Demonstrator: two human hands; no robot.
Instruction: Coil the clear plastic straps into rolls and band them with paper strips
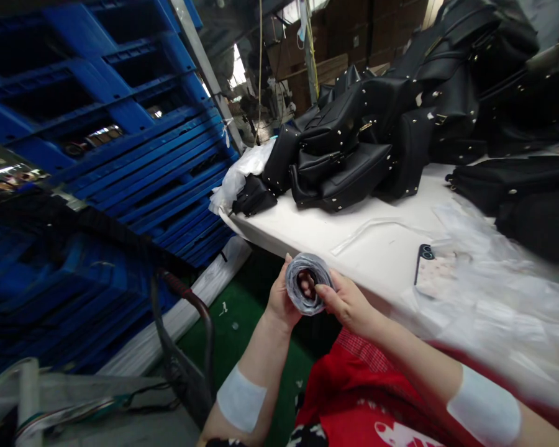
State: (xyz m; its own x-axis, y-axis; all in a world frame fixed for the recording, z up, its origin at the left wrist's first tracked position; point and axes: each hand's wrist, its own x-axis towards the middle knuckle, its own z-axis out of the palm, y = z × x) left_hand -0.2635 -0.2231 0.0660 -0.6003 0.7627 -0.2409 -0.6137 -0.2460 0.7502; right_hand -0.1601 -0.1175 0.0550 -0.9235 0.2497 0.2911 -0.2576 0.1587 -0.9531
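Between my two hands is a grey roll of what looks like tape or film (294, 293), its round hollow core turned toward me. My left hand (279, 299) grips the roll's left side, and fingertips show through the core. On the other side my right hand (351, 303) is closed on the right rim, thumb resting near the core's edge. The roll is held up in front of the edge of a white table (307, 230). Which side the loose end is on, I cannot tell.
Black leather-like bags (349, 174) are heaped on the table's far side. A phone (433, 270) lies beside crumpled clear plastic bags (489, 310). Blue pallets (144, 161) are stacked at left, with a dark curved handle (200, 304) near my left arm.
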